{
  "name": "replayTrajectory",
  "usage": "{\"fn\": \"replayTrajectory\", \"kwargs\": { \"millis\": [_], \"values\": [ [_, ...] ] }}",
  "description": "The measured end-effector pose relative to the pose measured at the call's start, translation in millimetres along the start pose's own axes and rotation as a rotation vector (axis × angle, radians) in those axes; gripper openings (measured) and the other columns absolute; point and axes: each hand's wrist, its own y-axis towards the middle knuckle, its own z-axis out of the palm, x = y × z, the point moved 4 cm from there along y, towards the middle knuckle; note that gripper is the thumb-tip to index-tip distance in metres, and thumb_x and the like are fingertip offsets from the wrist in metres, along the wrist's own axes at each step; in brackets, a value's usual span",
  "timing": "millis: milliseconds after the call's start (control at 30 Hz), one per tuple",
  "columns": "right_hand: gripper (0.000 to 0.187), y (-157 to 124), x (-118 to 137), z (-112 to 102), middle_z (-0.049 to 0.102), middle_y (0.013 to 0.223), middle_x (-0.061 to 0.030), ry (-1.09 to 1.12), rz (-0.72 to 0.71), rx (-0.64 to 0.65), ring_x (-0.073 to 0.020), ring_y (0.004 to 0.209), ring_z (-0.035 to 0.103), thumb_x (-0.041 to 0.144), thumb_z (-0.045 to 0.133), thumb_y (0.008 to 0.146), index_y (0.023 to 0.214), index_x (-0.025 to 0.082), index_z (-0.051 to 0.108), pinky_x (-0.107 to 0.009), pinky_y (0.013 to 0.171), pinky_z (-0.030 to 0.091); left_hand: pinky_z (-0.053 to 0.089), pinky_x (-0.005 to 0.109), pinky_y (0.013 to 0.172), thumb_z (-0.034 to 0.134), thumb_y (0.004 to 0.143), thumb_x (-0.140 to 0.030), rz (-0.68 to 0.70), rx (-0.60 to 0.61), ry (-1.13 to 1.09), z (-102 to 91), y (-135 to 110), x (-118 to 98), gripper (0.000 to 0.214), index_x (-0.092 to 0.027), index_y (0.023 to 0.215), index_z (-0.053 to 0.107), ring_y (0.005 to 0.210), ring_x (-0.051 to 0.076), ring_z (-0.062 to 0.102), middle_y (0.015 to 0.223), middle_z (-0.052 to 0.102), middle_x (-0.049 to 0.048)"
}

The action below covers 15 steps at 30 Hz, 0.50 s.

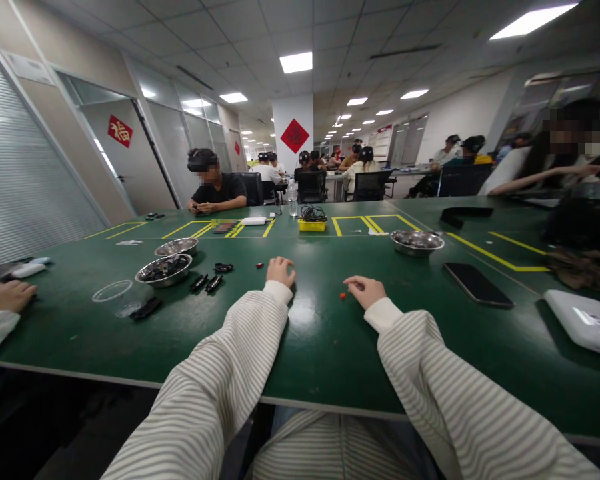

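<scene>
Both my arms in striped sleeves stretch out over the green table [330, 333]. My left hand [281, 271] rests knuckles-up on the table with its fingers curled under; nothing shows in it. A tiny dark red piece [259, 265] lies just left of it. My right hand [365, 291] lies on the table with its fingers drawn together toward the thumb. A small red bit [343, 295] sits on the table just left of those fingertips, apart from them.
Two steel bowls [163, 269] and small black parts [206, 283] lie at the left, with a clear lid [112, 291]. Another bowl [417, 241] and a black phone [477, 285] sit right. A white device [583, 321] lies far right. Another person's hand [5, 295] rests at the left edge.
</scene>
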Motion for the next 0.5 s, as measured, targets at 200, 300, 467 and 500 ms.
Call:
{"fn": "replayTrajectory", "kwargs": {
  "millis": [200, 300, 467, 500],
  "values": [
    [0.025, 3.6, -17.6, 6.3, 0.057, 0.055, 0.0003, -0.109, -0.047, 0.183, -0.0100, 0.050, 0.049, 0.033, 0.047, 0.064, 0.080, 0.019, 0.061, -0.021, 0.049, 0.037, 0.031, 0.038, 0.076, 0.050, 0.065, -0.016, -0.332, -0.016, 0.103, -5.8, 13.3, 83.4, 0.031, -0.017, 0.096, 0.050, 0.099, 0.027, 0.030, 0.104, 0.043, 0.0096],
    [0.027, 1.5, -14.1, 14.1, 0.057, 0.061, 0.0000, -0.119, -0.162, 0.259, -0.0090, 0.050, 0.046, 0.036, 0.049, 0.064, 0.082, 0.020, 0.061, -0.020, 0.049, 0.037, 0.033, 0.033, 0.072, 0.049, 0.067, -0.016, -0.295, 0.067, 0.090, 0.4, 14.5, 90.6, 0.023, -0.018, 0.090, 0.052, 0.093, 0.023, 0.036, 0.091, 0.050, 0.0064],
    [0.021, 0.3, -9.8, 17.7, 0.056, 0.062, -0.0006, -0.133, -0.245, 0.280, -0.0087, 0.051, 0.046, 0.035, 0.051, 0.063, 0.072, 0.020, 0.063, -0.021, 0.052, 0.037, 0.034, 0.029, 0.072, 0.052, 0.067, -0.019, -0.114, 0.154, 0.046, 6.6, 16.0, 72.3, 0.015, -0.016, 0.081, 0.055, 0.083, 0.017, 0.042, 0.083, 0.053, 0.0042],
    [0.020, -0.2, -8.9, 18.0, 0.057, 0.062, -0.0005, -0.123, -0.253, 0.286, -0.0085, 0.051, 0.046, 0.034, 0.051, 0.063, 0.071, 0.020, 0.063, -0.020, 0.052, 0.037, 0.034, 0.027, 0.072, 0.052, 0.067, -0.020, -0.077, 0.174, 0.034, 7.5, 15.4, 67.1, 0.013, -0.016, 0.078, 0.056, 0.081, 0.016, 0.043, 0.081, 0.054, 0.0035]
  ]
}}
